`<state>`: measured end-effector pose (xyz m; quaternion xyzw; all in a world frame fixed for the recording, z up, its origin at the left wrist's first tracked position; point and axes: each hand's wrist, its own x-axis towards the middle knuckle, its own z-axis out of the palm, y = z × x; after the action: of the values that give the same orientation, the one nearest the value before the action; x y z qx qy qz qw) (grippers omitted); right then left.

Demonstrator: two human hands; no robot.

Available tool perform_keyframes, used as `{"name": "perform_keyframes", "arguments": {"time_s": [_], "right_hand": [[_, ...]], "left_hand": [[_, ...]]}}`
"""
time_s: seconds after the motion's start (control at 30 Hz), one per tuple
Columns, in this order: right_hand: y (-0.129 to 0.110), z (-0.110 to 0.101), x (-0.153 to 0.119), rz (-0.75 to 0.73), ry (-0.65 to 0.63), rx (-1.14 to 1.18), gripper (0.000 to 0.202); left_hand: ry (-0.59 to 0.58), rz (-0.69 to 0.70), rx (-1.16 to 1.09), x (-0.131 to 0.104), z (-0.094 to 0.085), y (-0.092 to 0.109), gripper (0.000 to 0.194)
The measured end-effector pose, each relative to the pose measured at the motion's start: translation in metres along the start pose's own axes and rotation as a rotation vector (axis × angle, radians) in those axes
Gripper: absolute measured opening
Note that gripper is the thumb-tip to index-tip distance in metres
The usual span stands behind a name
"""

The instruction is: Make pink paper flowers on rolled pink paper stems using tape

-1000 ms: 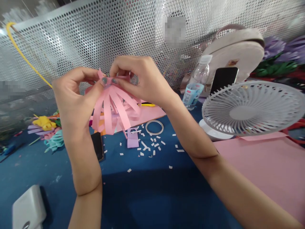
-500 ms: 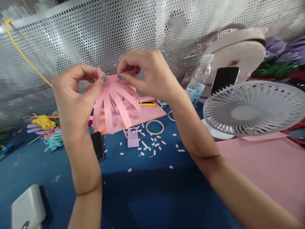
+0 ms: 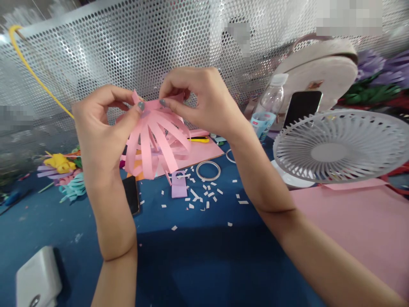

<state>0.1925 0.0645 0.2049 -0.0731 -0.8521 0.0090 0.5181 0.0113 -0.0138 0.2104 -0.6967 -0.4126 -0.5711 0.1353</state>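
A pink paper strip piece (image 3: 155, 143), cut into loops that fan downward from a flat band, hangs in the air between my hands. My left hand (image 3: 107, 117) pinches the band's left end between thumb and fingers. On the right side, my right hand (image 3: 194, 98) pinches the same band, thumb in front and fingers behind. Below the loops lie a purple paper piece (image 3: 179, 185), a dark phone (image 3: 131, 194) partly behind my left forearm, and a ring of tape (image 3: 208, 180). A yellow-handled cutter (image 3: 200, 139) rests on pink paper (image 3: 204, 150) behind.
White paper scraps (image 3: 194, 196) dot the blue table (image 3: 204, 256). Paper flowers (image 3: 62, 170) lie left, a white power bank (image 3: 38, 277) near left. To the right stand a water bottle (image 3: 268, 102), a white bag (image 3: 319, 68), a grey fan (image 3: 330, 151) and a pink sheet (image 3: 351, 226).
Both hands keep their pinch on the pink paper piece and barely move. The whole view has shifted very slightly.
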Motion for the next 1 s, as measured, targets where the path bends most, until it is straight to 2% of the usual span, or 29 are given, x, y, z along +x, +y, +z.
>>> {"name": "perform_keyframes", "arguments": {"time_s": [0.47,0.7,1.0], "right_hand": [[-0.0012,0.0006,-0.0003,0.054,-0.047,-0.021,0.01],[0.0013,0.0046,0.0004,0.011,-0.048,-0.01,0.009],[-0.0055,0.0065,0.0007,0.081,-0.105,0.011,0.011]], "left_hand": [[0.018,0.0,0.001,-0.0005,0.0008,-0.0011,0.027],[0.01,-0.012,-0.002,-0.0005,-0.0002,-0.0014,0.025],[-0.001,0.01,-0.041,-0.001,-0.0011,-0.0027,0.023]]}}
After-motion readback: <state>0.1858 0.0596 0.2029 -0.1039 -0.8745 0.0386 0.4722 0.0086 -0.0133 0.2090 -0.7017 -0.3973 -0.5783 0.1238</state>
